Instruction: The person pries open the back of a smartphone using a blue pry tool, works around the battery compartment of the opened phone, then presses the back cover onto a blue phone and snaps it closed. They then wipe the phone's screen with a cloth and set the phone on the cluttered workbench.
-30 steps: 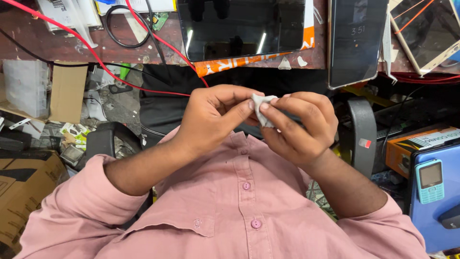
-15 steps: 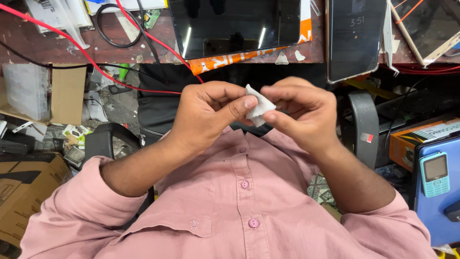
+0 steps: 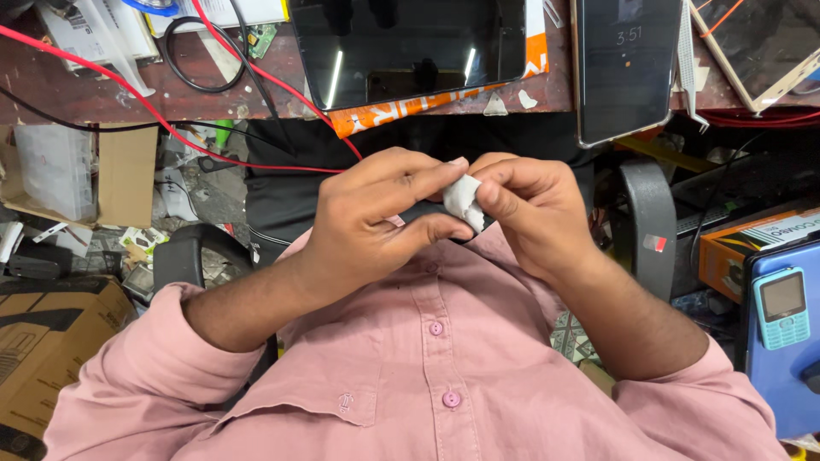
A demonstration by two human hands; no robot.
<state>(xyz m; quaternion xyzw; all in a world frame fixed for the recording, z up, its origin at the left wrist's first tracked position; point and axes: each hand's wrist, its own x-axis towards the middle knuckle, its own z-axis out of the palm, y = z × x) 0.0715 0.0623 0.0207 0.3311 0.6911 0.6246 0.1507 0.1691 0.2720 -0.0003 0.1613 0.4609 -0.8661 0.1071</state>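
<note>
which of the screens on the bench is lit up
The upright phone at the right: its screen shows a lit clock, while the wide tablet beside it is dark.

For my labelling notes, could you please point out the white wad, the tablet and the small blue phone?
white wad (image 3: pixel 464 201), head view, crumpled middle.
tablet (image 3: pixel 410 43), head view, dark screen.
small blue phone (image 3: pixel 781 307), head view, its screen.

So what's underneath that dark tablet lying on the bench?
Under the dark tablet an orange and white strip sticks out along its lower edge, lying on the worn bench top. How far the strip runs beneath is hidden by the tablet.
</note>
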